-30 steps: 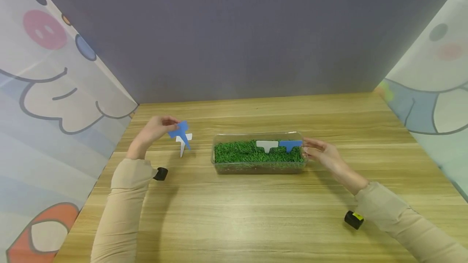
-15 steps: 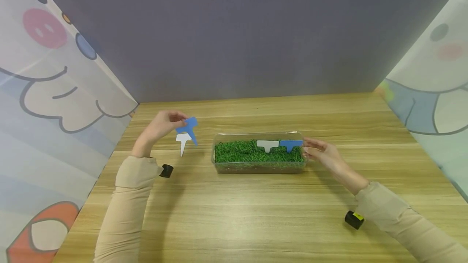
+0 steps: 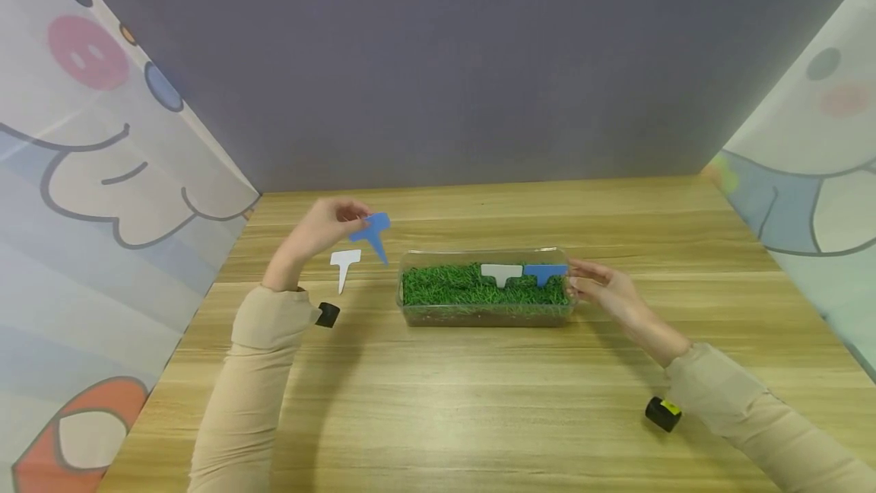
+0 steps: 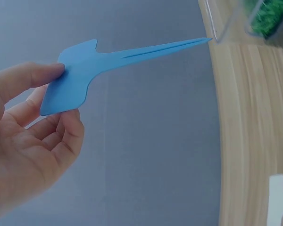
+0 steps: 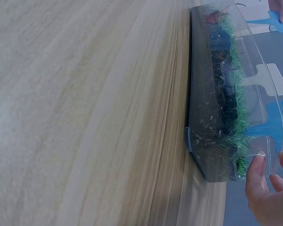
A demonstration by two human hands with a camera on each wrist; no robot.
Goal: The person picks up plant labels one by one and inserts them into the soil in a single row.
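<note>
Right hand [image 3: 616, 301] touches the right end of my grass planter [image 3: 487, 319], honestly can't tell if I'm gripping it. Left hand [image 3: 320, 232] pinches a blue tag [image 3: 376, 224] up left; a white tag [image 3: 345, 259] lies nearer, plus a white marker [image 3: 502, 272] and blue marker [image 3: 545, 271] stand in the planter's right half.

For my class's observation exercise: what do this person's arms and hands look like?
The left hand and right hand are bare. The beige left sleeve and right sleeve are long, plain and wrinkled. A small black device shows beside the loose left cuff; a second black device, beside the loose right cuff, carries a yellow patch.
</note>
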